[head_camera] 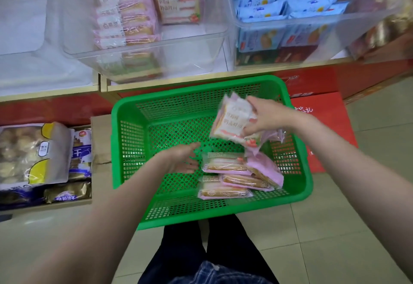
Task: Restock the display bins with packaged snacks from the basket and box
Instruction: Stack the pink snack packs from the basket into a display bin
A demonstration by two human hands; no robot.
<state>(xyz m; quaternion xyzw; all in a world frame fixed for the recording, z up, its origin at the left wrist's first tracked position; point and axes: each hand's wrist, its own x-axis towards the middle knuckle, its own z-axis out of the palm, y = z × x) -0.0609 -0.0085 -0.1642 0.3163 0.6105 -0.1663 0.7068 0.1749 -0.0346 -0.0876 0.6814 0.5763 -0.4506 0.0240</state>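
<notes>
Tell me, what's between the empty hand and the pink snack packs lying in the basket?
Only bare green basket mesh, seen in the head view, separates the left hand from the pink packs.

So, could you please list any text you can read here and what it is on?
Held pink packet, right hand: Chinese print, too blurred to quote.
Pink packets on display: same print, blurred.
Blue bag: one large character, perhaps "干".
Red board: white characters, unreadable.

Right hand [267, 116] holds a pink snack pack [232, 120] over the green basket [134, 149]; left hand [183, 158] open inside.
</notes>
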